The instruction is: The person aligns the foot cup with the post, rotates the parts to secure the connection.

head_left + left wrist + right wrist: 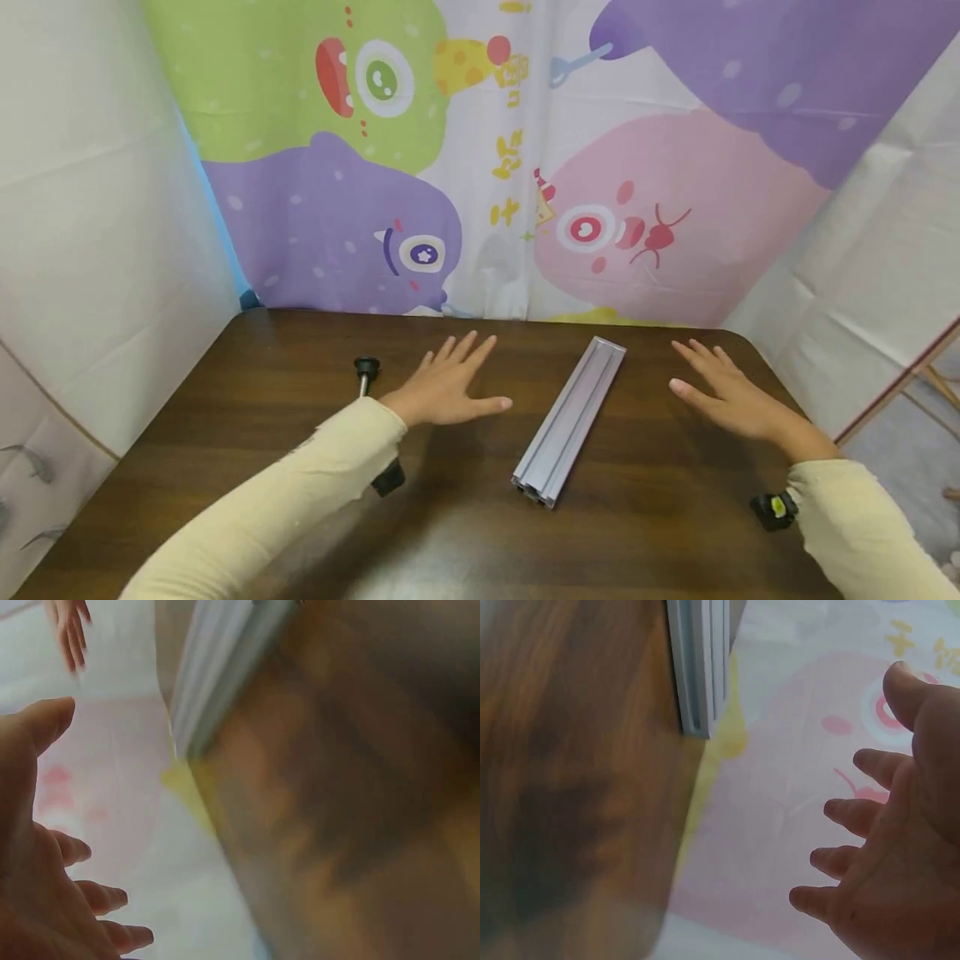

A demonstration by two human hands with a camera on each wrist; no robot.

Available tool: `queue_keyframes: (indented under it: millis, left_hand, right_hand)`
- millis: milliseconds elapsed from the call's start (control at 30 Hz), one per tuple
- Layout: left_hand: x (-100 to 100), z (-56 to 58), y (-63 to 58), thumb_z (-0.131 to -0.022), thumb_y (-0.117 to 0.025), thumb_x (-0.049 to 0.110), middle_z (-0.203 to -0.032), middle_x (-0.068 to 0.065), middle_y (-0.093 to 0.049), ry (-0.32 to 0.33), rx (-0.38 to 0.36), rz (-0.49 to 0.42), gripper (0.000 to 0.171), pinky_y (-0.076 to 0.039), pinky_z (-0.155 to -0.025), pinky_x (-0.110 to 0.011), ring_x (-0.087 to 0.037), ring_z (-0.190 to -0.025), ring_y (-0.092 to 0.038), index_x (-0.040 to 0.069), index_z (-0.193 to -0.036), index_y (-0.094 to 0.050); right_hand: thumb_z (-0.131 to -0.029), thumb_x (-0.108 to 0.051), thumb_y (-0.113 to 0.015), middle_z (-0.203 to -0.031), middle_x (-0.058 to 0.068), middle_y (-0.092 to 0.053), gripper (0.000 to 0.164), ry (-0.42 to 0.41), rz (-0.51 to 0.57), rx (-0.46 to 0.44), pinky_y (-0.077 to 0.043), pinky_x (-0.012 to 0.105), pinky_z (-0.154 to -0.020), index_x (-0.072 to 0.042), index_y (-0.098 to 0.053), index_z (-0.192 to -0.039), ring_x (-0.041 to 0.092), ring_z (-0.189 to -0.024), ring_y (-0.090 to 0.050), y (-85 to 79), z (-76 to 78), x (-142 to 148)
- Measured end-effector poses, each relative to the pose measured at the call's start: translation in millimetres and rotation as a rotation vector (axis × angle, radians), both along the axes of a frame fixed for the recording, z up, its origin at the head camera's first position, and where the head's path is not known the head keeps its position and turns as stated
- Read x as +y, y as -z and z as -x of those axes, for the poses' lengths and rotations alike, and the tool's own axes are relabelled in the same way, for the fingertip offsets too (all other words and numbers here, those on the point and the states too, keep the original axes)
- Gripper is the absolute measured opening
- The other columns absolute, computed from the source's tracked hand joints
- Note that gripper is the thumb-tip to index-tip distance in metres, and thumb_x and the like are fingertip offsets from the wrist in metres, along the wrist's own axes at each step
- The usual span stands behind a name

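Note:
A silver slotted aluminium profile (570, 421) lies slantwise on the table between my two hands, its far end angled to the right. My left hand (446, 392) is held to the left of it, fingers spread and empty, with the thumb pointing towards the profile. On the other side, my right hand (723, 396) is also empty, its fingers spread and its thumb on the side facing the profile. Just beyond the left cuff shows a black-capped thing with a thin metal shaft (366, 373); the sleeve hides its lower part. Both wrist views show the profile (701, 667) apart from the fingers.
The dark brown wooden table (465, 542) has rounded far corners. A cloth backdrop (487, 275) with cartoon monsters hangs behind its far edge. White cloth walls (112, 208) stand at both sides. A small black camera (775, 510) sits at the right wrist.

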State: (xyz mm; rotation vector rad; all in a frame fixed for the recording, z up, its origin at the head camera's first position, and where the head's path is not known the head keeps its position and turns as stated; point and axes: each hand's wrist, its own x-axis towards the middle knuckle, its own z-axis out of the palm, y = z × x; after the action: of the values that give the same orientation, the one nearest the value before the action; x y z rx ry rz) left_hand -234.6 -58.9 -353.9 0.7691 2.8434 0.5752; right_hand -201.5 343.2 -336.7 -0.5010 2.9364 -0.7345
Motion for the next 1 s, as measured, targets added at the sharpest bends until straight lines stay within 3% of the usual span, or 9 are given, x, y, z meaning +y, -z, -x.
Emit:
queue_keyframes:
  millis: [200, 400, 633, 1000]
  left_hand:
    - [72.8, -10.7, 31.6, -0.084, -0.056, 0.066, -0.160, -0.013, -0.007, 0.067, -0.075, -0.025, 0.096, -0.018, -0.113, -0.057, -0.042, -0.144, -0.010, 0.023, -0.156, -0.009]
    - [116.2, -26.0, 61.7, -0.085, -0.064, 0.057, -0.158, -0.019, -0.012, 0.052, -0.096, -0.024, 0.095, -0.025, -0.111, -0.055, -0.043, -0.143, -0.015, 0.017, -0.155, -0.015]
    - [132.0, -32.8, 82.1, -0.079, -0.078, 0.040, -0.154, -0.027, -0.018, -0.029, 0.016, -0.014, 0.096, -0.043, -0.099, -0.050, -0.041, -0.136, -0.032, 0.013, -0.153, -0.024]
    - [137.7, -32.8, 94.8, -0.077, -0.075, 0.034, -0.146, -0.026, -0.032, -0.056, 0.159, -0.033, 0.082, -0.045, -0.095, -0.045, -0.037, -0.124, -0.047, 0.009, -0.146, -0.038]
  right_hand:
    - [-0.101, -0.040, -0.044, -0.156, 0.030, -0.003, 0.069, 0.020, 0.083, -0.043, -0.004, 0.076, -0.101, -0.008, -0.013, -0.154, 0.054, -0.139, 0.006, 27.0, 5.2, -14.8]
    - [-0.101, -0.040, -0.043, -0.155, 0.031, -0.007, 0.067, 0.036, 0.124, -0.079, -0.007, 0.076, -0.100, -0.007, -0.017, -0.153, 0.056, -0.138, 0.001, 52.1, 4.6, -25.7]
    - [-0.102, -0.040, -0.042, -0.155, 0.030, -0.010, 0.067, 0.050, 0.163, -0.096, -0.009, 0.075, -0.102, -0.006, -0.017, -0.153, 0.056, -0.138, -0.003, 65.7, 3.1, -32.6]
    - [-0.103, -0.039, -0.040, -0.153, 0.032, -0.015, 0.066, 0.047, 0.192, -0.100, -0.016, 0.069, -0.105, 0.000, -0.017, -0.151, 0.053, -0.138, -0.015, 74.1, 6.2, -34.8]
